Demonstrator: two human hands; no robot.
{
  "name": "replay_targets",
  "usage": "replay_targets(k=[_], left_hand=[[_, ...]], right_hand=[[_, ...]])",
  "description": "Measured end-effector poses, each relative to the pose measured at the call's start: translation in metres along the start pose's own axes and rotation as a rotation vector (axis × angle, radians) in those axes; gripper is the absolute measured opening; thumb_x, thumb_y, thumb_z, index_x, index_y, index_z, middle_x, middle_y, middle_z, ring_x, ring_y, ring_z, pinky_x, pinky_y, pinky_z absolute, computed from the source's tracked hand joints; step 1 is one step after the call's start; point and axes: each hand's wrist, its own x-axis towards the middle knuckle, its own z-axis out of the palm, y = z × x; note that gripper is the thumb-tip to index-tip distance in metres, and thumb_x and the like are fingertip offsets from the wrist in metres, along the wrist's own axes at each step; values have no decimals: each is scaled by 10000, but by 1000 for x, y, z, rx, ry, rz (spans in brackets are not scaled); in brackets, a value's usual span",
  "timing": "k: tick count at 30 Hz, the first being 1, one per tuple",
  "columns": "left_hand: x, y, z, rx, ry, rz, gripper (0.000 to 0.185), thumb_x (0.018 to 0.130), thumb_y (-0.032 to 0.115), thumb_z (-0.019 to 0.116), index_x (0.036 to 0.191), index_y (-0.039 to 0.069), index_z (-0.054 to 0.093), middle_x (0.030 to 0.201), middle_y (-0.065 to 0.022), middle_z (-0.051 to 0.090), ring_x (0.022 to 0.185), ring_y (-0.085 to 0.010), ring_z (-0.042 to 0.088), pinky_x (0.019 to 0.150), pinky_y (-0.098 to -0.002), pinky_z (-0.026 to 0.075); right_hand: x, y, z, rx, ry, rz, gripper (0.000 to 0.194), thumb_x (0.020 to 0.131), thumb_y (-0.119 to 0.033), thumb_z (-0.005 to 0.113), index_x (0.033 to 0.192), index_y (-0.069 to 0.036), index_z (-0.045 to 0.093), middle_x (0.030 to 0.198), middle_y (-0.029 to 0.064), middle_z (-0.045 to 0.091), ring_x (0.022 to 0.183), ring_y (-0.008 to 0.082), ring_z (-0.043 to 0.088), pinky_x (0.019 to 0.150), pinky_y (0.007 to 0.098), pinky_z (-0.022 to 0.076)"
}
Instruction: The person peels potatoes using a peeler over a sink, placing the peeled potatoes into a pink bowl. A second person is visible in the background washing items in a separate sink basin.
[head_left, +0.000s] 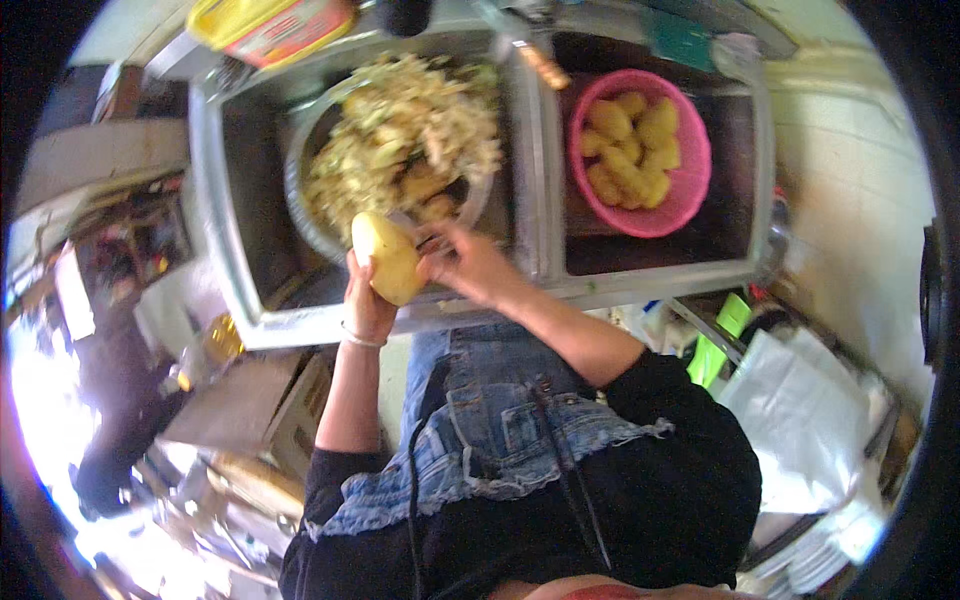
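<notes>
My left hand (369, 304) grips a large, pale yellow peeled potato (386, 259) above the front rim of the left sink basin. Close against the potato's right side is my right hand (472, 262), its fingers curled around a small hand tool (430, 244); blur and the fingers hide its exact kind. Beyond both hands, a round metal bowl (296, 184) in the left basin is heaped with peelings (405, 135), with a few brownish, unpeeled-looking potatoes (435, 206) at its near side. In the right basin stands a pink plastic basket (694, 187) holding several peeled potatoes (630, 150).
A metal divider (536, 172) separates the two basins of the sink. Along the back edge are a yellow plastic tub (270, 26), a dark cylindrical object (405, 15) and a faucet (517, 34). Plastic bags (795, 420) lie at right; a cardboard box (240, 397) stands at left.
</notes>
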Motion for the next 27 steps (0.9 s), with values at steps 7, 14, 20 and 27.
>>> replay_targets(k=[7, 14, 20, 27], left_hand=[[12, 11, 123, 572, -653, -101, 713, 952, 358, 575, 1525, 106, 234, 1520, -105, 346, 1366, -272, 390, 1065, -420, 397], [36, -17, 20, 943, -260, -233, 430, 973, 272, 576, 1339, 56, 507, 1264, -99, 610, 1055, -196, 630, 878, -339, 516], [75, 1, -68, 1991, -129, 158, 414, 849, 68, 585, 1260, 94, 540, 1195, -97, 632, 1111, -315, 603, 935, -437, 488], [144, -12, -81, 2551, -766, 295, 371, 922, 148, 486, 1290, 157, 534, 1260, -34, 554, 1203, -225, 529, 948, -395, 454]], right_hand=[[-36, 75, -75, 929, 135, 363, 471, 802, -223, 776, 1194, -112, 540, 852, -24, 597, 593, 28, 489, 457, 199, 392], [-38, 163, -223, 260, 785, 304, 484, 850, -218, 719, 1246, -57, 492, 998, 49, 571, 821, 184, 576, 696, 304, 467], [-21, 235, -271, -441, 875, 294, 554, 838, -149, 700, 1333, -39, 478, 1292, 156, 580, 1154, 304, 571, 988, 391, 418], [5, 91, -166, -453, 815, -27, 310, 944, -143, 618, 1232, -46, 560, 1198, 94, 634, 1058, 200, 605, 899, 329, 471]])
